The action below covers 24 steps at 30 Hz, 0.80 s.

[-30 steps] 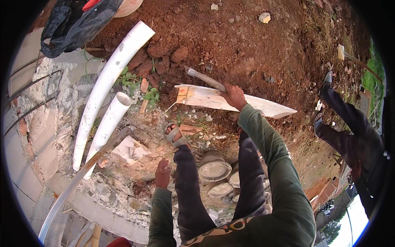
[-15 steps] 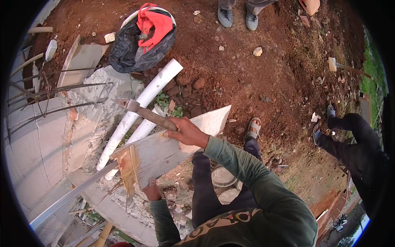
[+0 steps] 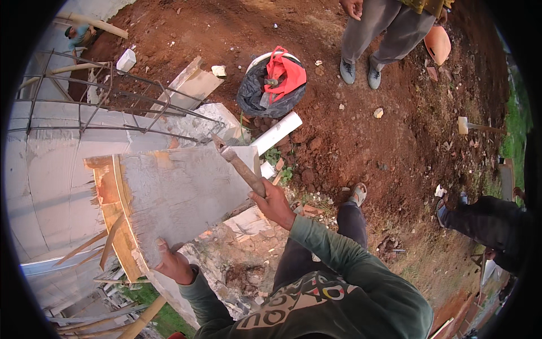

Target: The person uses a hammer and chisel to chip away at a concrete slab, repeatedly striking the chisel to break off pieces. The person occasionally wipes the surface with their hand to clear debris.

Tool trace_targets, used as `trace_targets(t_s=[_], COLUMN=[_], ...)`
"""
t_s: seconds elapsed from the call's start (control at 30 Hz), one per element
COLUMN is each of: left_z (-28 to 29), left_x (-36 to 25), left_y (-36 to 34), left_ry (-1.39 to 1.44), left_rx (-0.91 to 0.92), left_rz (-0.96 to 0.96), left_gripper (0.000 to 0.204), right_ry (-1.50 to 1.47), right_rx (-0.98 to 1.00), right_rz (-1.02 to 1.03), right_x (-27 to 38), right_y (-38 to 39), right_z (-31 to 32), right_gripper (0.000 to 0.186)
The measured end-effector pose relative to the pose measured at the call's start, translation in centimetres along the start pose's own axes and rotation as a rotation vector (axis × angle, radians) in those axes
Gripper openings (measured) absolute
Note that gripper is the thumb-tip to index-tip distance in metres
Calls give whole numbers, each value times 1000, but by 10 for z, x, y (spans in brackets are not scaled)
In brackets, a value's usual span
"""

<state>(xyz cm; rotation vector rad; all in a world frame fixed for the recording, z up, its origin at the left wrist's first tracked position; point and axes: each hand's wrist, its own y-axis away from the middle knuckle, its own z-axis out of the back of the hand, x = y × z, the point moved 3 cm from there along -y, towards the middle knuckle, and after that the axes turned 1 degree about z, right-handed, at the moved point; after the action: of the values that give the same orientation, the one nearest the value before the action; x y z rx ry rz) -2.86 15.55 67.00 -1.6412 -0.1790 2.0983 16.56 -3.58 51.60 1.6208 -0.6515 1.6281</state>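
My left hand (image 3: pixel 172 263) grips the lower edge of a weathered plywood board (image 3: pixel 178 192), thumb on its grey face. The board's left end is splintered, with an orange-yellow layer and loose slivers hanging from it. My right hand (image 3: pixel 274 203) is closed round the wooden handle of a hammer (image 3: pixel 248 172), held over the board's right part with the head pointing up and left. Behind the board, two white pipes (image 3: pixel 276 131) lie on the ground, largely hidden by it.
Rebar (image 3: pixel 82 124) crosses broken concrete at the left. A bucket (image 3: pixel 257 96) with black lining and red bag stands beyond. A person's legs (image 3: pixel 372 37) are at the top; another person (image 3: pixel 480 223) is at the right, a small one (image 3: pixel 79 37) far top left. A long-handled tool (image 3: pixel 464 125) lies right.
The board has been lifted and moved left, now held by my left hand. The hammer has moved with my right hand. The view has shifted, showing more of the rebar and person at top.
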Motion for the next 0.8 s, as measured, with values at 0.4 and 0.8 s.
trace_targets(t_s=[0.4, 0.8], left_z=[-265, -336], left_x=[2, 67], left_y=[-133, -226], left_ry=[-179, -487], left_rx=[-177, -236], left_rz=[-164, -80], left_gripper=[30, 39], right_ry=[413, 370], right_rx=[-18, 112], right_rz=[-483, -307], right_x=[-120, -123], right_y=[51, -81], right_z=[117, 92], right_gripper=[38, 41])
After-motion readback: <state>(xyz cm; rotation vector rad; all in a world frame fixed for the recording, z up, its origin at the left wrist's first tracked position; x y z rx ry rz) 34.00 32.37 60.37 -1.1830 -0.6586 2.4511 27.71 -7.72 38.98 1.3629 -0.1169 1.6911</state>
